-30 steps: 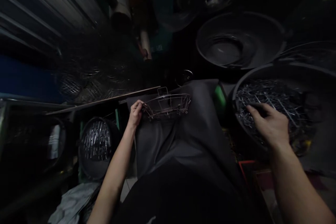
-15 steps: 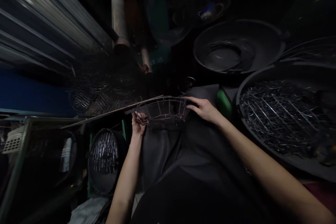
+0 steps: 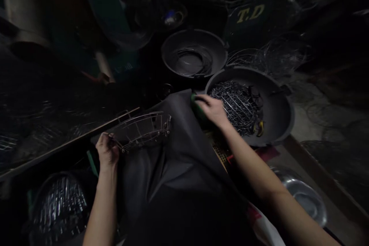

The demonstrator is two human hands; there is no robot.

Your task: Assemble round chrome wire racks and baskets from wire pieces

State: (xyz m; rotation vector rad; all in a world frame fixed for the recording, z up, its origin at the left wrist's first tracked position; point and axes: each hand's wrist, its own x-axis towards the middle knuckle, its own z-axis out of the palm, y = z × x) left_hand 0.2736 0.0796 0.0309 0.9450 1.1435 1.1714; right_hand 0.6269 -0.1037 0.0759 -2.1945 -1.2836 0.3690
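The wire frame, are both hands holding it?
No, only the left hand grips the wire frame; the right hand is apart from it.

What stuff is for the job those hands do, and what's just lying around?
Seems part of the job:
wire frame, in the left hand
metal pieces, in the basin beside the right hand
perhaps the green object, near that hand

Probably just lying about:
far basin
shiny metal dish
loose wire

A long, shallow wire basket (image 3: 137, 128) of thin metal rods is off to the left of the round grey pan (image 3: 275, 117) — gently curved, with small loops or knobs along its lower edge, its far-left end pinched in the person's left hand (image 3: 107, 149). Inside the pan, short shiny wires (image 3: 238, 103) lie heaped in a tangle.
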